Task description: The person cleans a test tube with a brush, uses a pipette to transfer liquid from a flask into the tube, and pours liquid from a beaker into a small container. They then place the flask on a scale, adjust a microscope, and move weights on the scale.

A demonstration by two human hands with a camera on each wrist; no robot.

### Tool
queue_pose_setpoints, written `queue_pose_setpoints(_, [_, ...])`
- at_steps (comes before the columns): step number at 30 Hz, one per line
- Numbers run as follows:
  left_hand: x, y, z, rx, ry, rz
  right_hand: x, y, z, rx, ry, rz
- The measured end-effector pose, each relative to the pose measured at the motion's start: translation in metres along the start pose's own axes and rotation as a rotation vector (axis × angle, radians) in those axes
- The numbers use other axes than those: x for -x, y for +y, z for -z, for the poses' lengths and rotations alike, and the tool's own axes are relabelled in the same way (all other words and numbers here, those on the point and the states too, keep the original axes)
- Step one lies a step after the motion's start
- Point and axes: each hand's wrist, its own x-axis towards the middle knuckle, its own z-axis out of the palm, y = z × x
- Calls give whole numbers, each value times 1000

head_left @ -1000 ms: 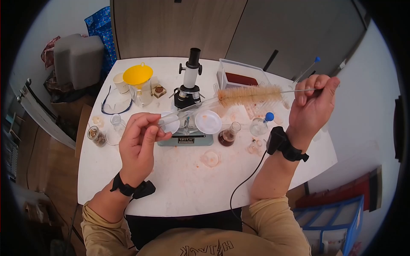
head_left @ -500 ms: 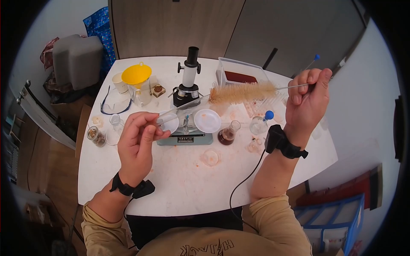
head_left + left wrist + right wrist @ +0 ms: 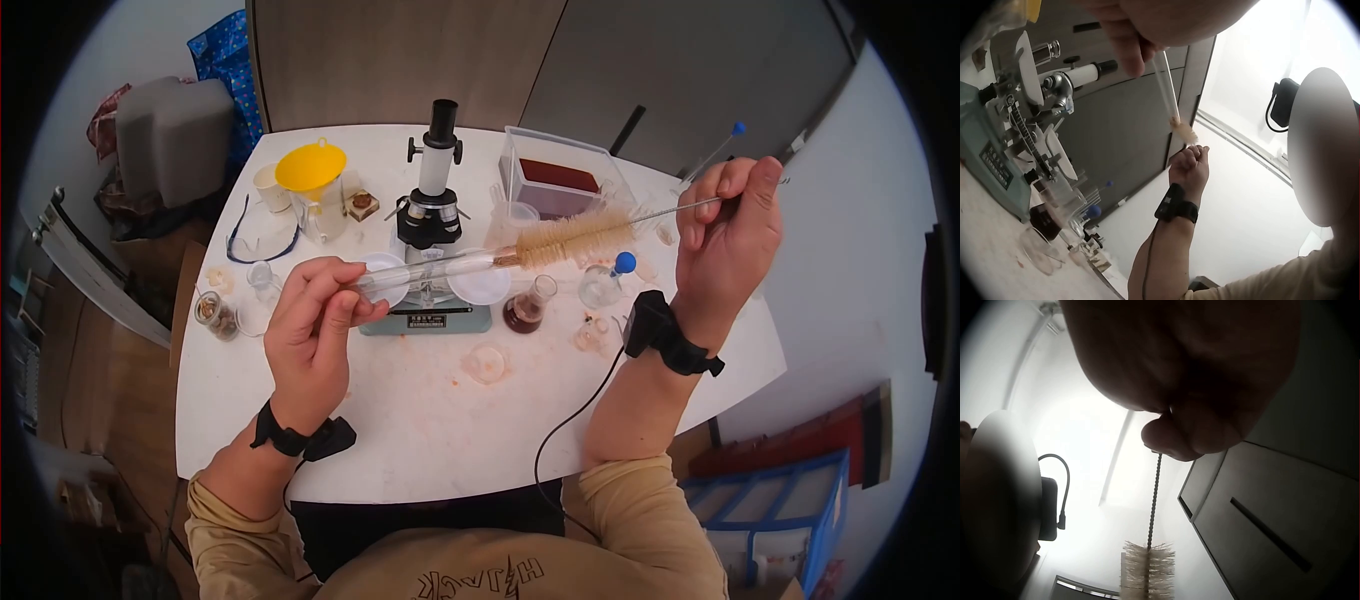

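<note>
In the head view my left hand (image 3: 312,325) grips one end of a clear glass tube (image 3: 430,272) held above the balance. My right hand (image 3: 730,230) pinches the twisted wire handle (image 3: 660,214) of a brush with pale bristles (image 3: 575,238). The brush's left tip is at the tube's right end; most of its bristles are outside the glass. In the left wrist view the tube (image 3: 1165,84) runs from the left fingers toward the bristles (image 3: 1183,131). The right wrist view shows the twisted wire (image 3: 1155,500) coming down from the right fingers to the bristles (image 3: 1147,572).
Behind the tube stand a microscope (image 3: 433,180), a yellow funnel (image 3: 311,167) and a clear bin (image 3: 560,180). Below it are a green balance (image 3: 430,321), a flask of dark liquid (image 3: 526,308) and a blue-topped flask (image 3: 601,287). Safety glasses (image 3: 262,245) and a jar (image 3: 215,316) are left.
The brush first moved left with my right hand, then slightly right and down. The tube is lower and more level than before. Both hands have kept their hold.
</note>
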Motion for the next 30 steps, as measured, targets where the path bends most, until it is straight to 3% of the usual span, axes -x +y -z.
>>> queue_pose_setpoints(8, [0, -3, 8, 202, 93, 166, -4, 14, 0, -56, -26, -42])
queue_pose_setpoints(30, [-3, -6, 12, 381, 162, 214, 1, 21, -12, -116, -124, -68])
